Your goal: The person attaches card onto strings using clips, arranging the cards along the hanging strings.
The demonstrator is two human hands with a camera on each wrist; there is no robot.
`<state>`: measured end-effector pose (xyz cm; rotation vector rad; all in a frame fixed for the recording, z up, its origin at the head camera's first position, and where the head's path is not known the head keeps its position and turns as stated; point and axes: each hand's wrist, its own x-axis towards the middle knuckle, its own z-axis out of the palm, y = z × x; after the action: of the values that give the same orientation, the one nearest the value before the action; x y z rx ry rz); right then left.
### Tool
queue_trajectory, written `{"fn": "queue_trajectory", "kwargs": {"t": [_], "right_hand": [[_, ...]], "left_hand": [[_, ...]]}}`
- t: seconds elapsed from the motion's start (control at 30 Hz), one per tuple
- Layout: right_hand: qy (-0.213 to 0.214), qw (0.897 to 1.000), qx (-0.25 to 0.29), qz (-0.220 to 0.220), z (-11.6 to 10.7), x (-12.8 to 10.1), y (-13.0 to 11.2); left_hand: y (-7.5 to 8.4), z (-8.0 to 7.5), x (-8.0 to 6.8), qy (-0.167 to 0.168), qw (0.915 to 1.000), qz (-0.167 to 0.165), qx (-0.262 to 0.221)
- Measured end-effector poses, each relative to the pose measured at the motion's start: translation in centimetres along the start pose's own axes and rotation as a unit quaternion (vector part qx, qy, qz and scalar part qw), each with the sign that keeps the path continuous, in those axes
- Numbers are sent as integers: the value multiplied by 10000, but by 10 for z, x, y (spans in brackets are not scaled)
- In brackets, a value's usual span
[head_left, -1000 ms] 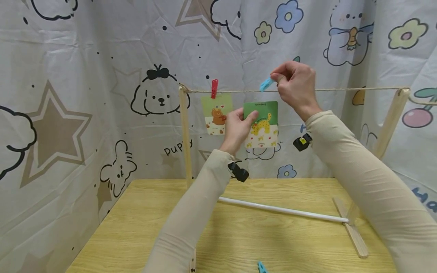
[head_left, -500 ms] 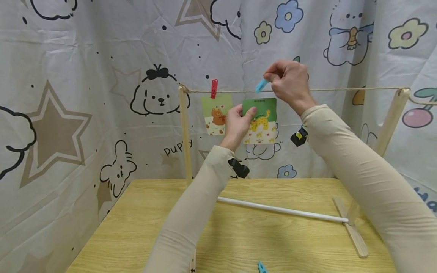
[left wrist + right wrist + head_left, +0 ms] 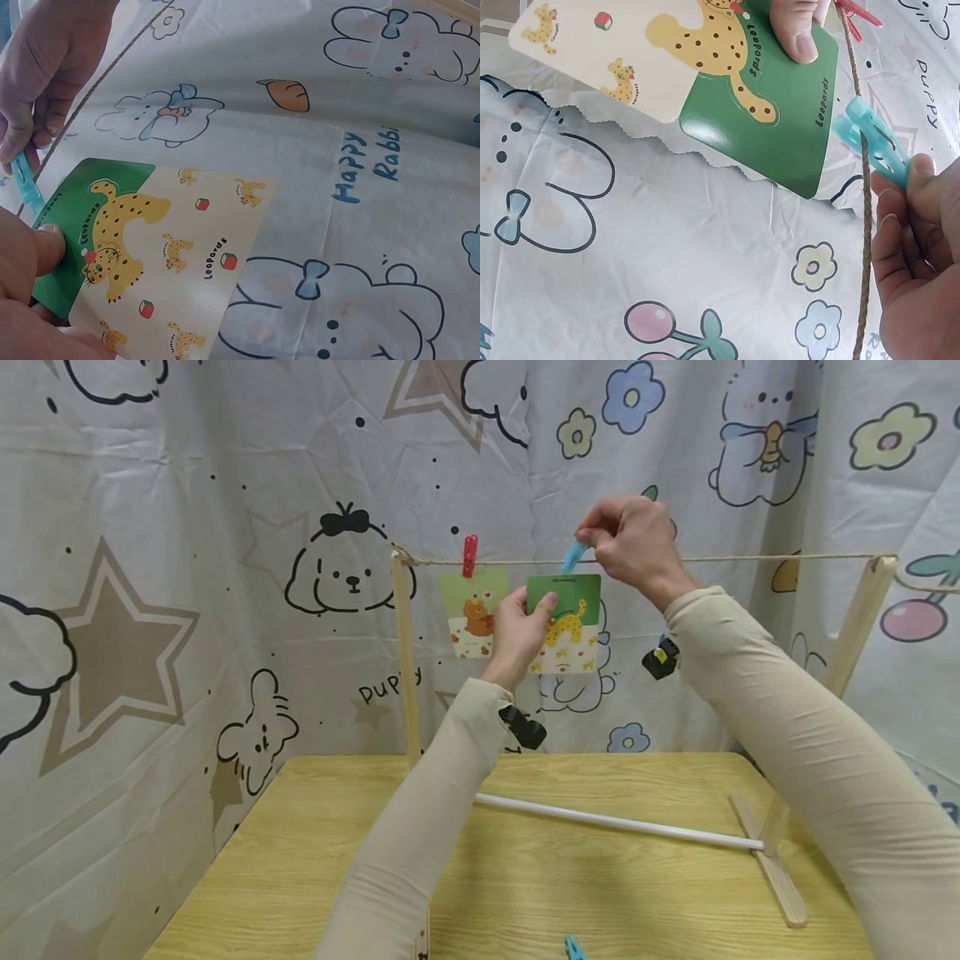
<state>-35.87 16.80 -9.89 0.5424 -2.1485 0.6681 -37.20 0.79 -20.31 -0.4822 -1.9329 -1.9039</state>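
Note:
Between thumb and fingers, my left hand (image 3: 521, 631) pinches the left edge of a leopard picture card (image 3: 564, 635), green at the top and cream below. The card is upright, its top edge just under the twine (image 3: 720, 557). Up and to the right, my right hand (image 3: 636, 542) pinches a light blue clothespin (image 3: 574, 557) by its handle end. In the right wrist view the clothespin's jaws straddle the twine, close beside the card's green edge. Left of the leopard card, a bear card (image 3: 475, 618) hangs from the twine under a red clothespin (image 3: 469, 557).
Wooden posts, left (image 3: 404, 668) and right (image 3: 857, 618), hold the twine. A white rod (image 3: 615, 820) runs low across the wooden table (image 3: 570, 885). Another blue clothespin (image 3: 574, 947) lies at the table's front edge. A printed curtain (image 3: 247, 460) hangs behind.
The leopard card has moved up and slightly left toward the twine. My right hand has brought the blue clothespin leftward and down onto the twine above the card.

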Motion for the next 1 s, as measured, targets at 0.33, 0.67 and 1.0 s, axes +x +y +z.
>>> {"fn": "queue_trajectory", "kwargs": {"t": [0.33,0.67,1.0], "right_hand": [[-359,9993,-5,124,-1,1,0],[-690,9974,-72,175,-5,3,-1],[-1243,9909,-104,508,-9,3,-4]], "left_hand": [[1,-1,1,-128,9999,71,-68],[2,-2,1,-179,9998,75,-99],[0,-1,-1,-142,9998,121,-40]]}}
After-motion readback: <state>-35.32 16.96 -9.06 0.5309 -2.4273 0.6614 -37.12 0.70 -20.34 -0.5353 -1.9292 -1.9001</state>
